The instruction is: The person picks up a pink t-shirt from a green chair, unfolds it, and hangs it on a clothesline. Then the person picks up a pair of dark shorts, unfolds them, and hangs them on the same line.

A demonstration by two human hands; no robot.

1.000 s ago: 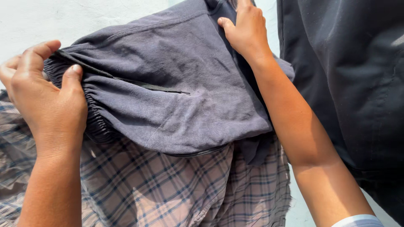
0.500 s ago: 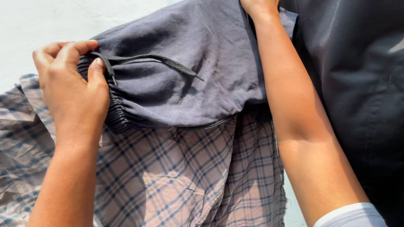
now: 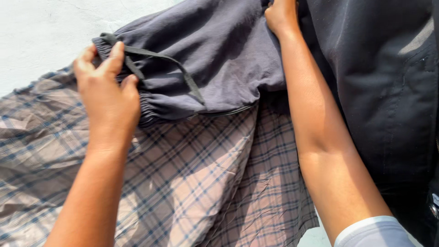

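Note:
A grey-blue garment [image 3: 219,59] with an elastic waistband and a dark drawstring [image 3: 183,75] lies over a plaid cloth [image 3: 192,183]. My left hand [image 3: 107,96] grips the gathered waistband at the garment's left end, thumb on top. My right hand [image 3: 281,18] holds the same garment at its far upper edge, fingers partly cut off by the frame's top. The garment is stretched between both hands.
A black garment [image 3: 384,91] covers the right side, beside my right forearm. A pale, rough white surface [image 3: 41,36] shows at the upper left, beyond the plaid cloth's edge.
Both hands carried the grey-blue garment up and to the right over the plaid cloth. The drawstring has come loose and now lies across the fabric.

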